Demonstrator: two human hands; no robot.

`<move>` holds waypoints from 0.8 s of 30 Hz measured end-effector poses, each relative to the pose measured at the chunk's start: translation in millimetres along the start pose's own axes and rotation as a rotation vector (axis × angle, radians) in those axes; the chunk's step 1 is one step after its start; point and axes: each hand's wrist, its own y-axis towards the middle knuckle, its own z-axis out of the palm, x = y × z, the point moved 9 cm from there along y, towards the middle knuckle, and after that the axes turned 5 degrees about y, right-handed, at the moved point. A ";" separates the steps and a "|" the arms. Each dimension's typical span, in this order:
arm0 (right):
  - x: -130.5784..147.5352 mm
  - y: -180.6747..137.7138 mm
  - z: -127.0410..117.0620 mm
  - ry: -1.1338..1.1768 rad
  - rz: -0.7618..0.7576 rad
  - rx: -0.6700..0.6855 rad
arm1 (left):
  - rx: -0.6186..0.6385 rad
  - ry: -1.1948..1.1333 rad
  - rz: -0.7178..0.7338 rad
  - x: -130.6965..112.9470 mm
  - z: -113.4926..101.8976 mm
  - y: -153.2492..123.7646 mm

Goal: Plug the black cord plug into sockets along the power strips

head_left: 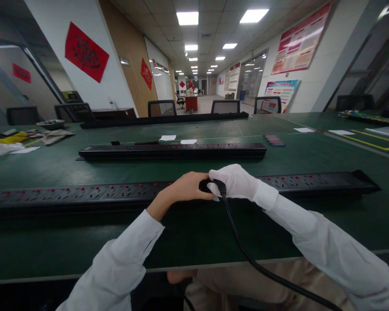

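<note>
My right hand (233, 180), in a white dotted glove, closes on a black plug (219, 187) at the end of a thick black cable (236, 235). The cable drops from the plug over the table's front edge toward the lower right. My bare left hand (191, 186) curls in from the left, thumb and fingers closed around the dark other end of the plug. Its pin face is hidden by the fingers. Just behind both hands lies a long black power strip (97, 196) with a row of sockets and red dots, running across the table.
A second power strip (171, 151) lies farther back, and a long black bar (165, 121) beyond it. White paper slips (167, 138) and a bowl (51, 124) are on the green table (94, 246). Mesh chairs (226, 107) line the far side. A yellow item (8, 137) sits far left.
</note>
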 end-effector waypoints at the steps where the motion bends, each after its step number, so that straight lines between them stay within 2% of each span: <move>1: 0.0 -0.2 0.0 -0.004 -0.005 -0.007 | -0.005 -0.003 0.004 -0.1 -0.1 0.2; 24: 1.9 0.8 -1.2 0.016 0.009 0.044 | -0.024 0.020 0.017 -0.1 -1.6 0.1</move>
